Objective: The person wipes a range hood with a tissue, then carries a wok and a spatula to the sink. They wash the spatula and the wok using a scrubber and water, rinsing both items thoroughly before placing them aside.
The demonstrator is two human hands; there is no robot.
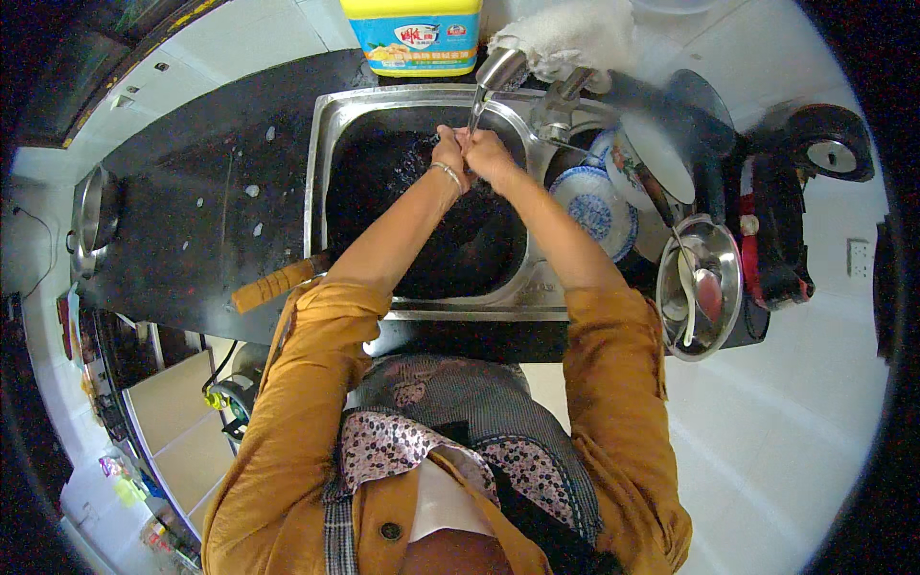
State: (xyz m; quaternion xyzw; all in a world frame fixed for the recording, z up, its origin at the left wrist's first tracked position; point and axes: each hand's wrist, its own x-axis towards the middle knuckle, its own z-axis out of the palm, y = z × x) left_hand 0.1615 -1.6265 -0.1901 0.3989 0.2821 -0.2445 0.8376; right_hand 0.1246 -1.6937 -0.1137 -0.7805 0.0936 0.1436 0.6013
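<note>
My left hand [448, 153] and my right hand [487, 155] meet over the steel sink [321, 192], under the tap [500, 71]. A thin stream of water [474, 107] runs down onto them. The fingers of both are curled in and pressed together; whatever lies between them, if anything, is hidden. On my left wrist is a pale bracelet [448, 172]. The basin below looks dark, with ripples and glints left of my hands. Beside my left forearm, a tan handle with darker bands [273, 286] lies at the sink's left edge; its other end is covered.
A yellow jug with a blue label [412, 38] and a white cloth [565, 36] stand behind the sink. To the right are blue-patterned dishes [589, 206], a wok [700, 105] and a steel bowl [724, 251] holding spoons. A steel pot [96, 211] sits far left.
</note>
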